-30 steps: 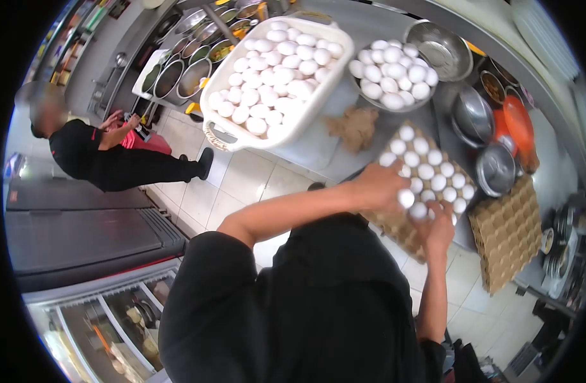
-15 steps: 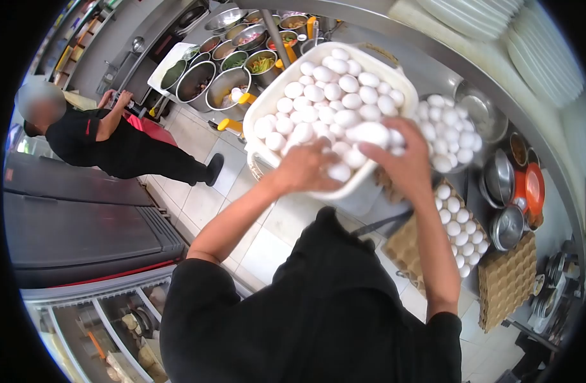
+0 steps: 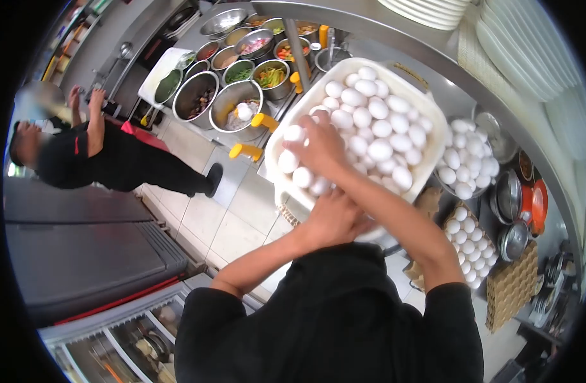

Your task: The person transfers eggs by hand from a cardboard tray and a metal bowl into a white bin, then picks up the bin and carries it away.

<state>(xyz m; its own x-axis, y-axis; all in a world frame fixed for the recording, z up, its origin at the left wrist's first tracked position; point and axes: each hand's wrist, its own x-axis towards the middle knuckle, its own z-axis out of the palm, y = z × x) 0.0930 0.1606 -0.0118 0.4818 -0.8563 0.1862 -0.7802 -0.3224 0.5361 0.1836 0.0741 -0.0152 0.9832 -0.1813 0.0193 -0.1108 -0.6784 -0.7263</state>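
Note:
A white tub [image 3: 433,147] full of white eggs [image 3: 380,150] stands in front of me. My right hand [image 3: 318,143] reaches across to its left part, fingers closed round an egg [image 3: 294,134] above the other eggs. Below the right forearm, my left hand [image 3: 336,217] is at the tub's near edge. Its fingers are curled and partly blurred; what they hold, if anything, is hidden. Right of the tub is a metal bowl heaped with eggs [image 3: 465,156], and nearer me a carton tray holds more eggs [image 3: 477,246].
Metal pots of chopped food [image 3: 272,75] stand behind left, with yellow handles [image 3: 246,151] beside the tub. An empty carton tray [image 3: 511,287] and metal bowls [image 3: 514,240] are at right. Plates [image 3: 523,51] sit on the shelf above. Another person [image 3: 114,150] stands at left.
My right hand has moved left across the tub and my left hand has drawn back to the near edge, so the arms now cross. The other person's hands have risen.

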